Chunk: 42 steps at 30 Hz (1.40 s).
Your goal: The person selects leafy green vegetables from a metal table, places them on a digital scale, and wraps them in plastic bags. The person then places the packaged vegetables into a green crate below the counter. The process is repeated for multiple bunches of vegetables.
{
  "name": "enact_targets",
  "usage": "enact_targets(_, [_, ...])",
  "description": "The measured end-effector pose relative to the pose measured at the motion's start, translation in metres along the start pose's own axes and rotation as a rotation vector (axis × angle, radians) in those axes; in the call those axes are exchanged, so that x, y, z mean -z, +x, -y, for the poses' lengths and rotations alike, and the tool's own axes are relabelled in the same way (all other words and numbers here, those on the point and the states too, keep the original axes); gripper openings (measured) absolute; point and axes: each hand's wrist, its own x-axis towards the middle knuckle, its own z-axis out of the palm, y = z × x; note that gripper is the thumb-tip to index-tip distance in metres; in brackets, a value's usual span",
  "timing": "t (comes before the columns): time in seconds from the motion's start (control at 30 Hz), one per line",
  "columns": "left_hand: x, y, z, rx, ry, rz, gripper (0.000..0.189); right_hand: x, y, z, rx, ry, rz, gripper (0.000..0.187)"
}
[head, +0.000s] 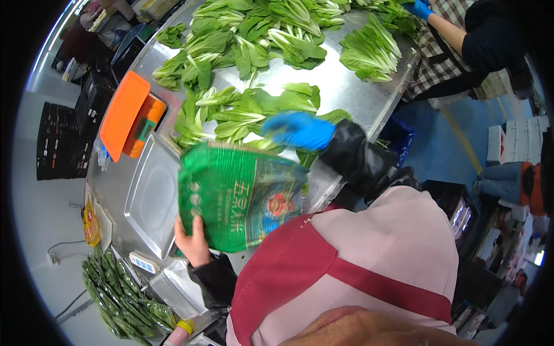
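My bare left hand (194, 242) grips the edge of a green printed rice bag (214, 186), thumb on the near face and fingers behind. The bag leans over the near part of a stainless steel table (333, 73), its top edge against leafy greens. In a blue glove, my right hand (305, 129) hovers at or just over the nearest bunches of leafy greens (246, 112). Motion blur hides its fingertips, so whether it holds a leaf is unclear. More pale-stemmed greens (255, 30) are heaped at the far side, and a separate bunch (372, 52) lies at the right.
Left of the bag are a steel weighing pan (151, 199) and an orange scale (145, 125) with an orange tray (124, 114). Wrapped green vegetables (123, 294) lie at lower left. At upper right, another person's blue-gloved hand (419, 8) touches greens. A blue crate (400, 138) stands beside the table.
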Motion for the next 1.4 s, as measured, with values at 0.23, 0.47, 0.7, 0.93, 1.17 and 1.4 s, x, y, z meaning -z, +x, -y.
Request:
enact_targets(0.23, [0.012,-0.078,0.086,0.476,0.354,-0.094,0.073,0.153,-0.026,-0.061,-0.148,-0.962,-0.665,0.054])
enact_targets(0.47, [-0.023,-0.058,0.034,-0.268,0.681,-0.089,0.064,0.189,0.136,-0.103,-0.389,-1.210,-0.692,0.067])
enact_targets(0.7, [-0.062,0.003,-0.029,-0.646,0.683,0.089,0.054,0.081,0.127,-0.024,0.197,-1.211,-0.363,0.026])
enact_targets(0.93, [-0.117,0.038,-0.005,-0.227,0.740,0.466,0.062,0.016,0.100,-0.008,0.210,-0.688,0.093,0.059])
enact_targets(1.17, [-0.087,-0.050,0.098,-0.053,0.429,0.397,0.050,0.291,0.177,-0.084,-0.370,-1.114,-1.038,0.132])
enact_targets(1.4, [-0.085,-0.069,0.141,-0.230,0.500,0.112,0.052,0.351,0.251,-0.111,-0.509,-1.184,-0.806,0.115])
